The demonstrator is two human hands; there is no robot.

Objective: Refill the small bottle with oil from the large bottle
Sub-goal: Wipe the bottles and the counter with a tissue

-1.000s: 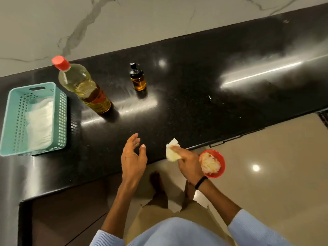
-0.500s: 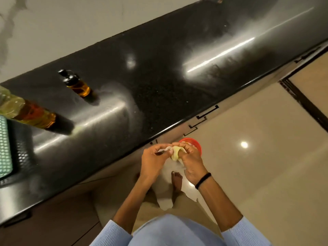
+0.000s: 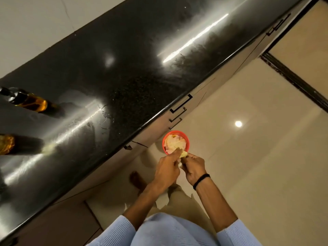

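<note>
The small bottle (image 3: pixel 30 102), dark-capped with amber oil, stands on the black counter (image 3: pixel 142 71) at the far left. Below it only the base of the large oil bottle (image 3: pixel 7 144) shows at the left edge. My left hand (image 3: pixel 166 169) and my right hand (image 3: pixel 193 167) are together off the counter, over the floor, both pinching a crumpled yellowish tissue (image 3: pixel 182 154). The tissue hangs just above a red bin (image 3: pixel 186 141) that holds used tissues. Both hands are far to the right of the two bottles.
The counter's front edge runs diagonally from lower left to upper right, with drawer handles (image 3: pixel 179 110) under it. Beige floor tiles (image 3: pixel 248 157) lie to the right. My foot (image 3: pixel 136 180) stands beside the cabinet front.
The view has swung further right, so the bottles slid to the left edge. My two hands, holding the tissue together, have moved to the rim of the red bin.
</note>
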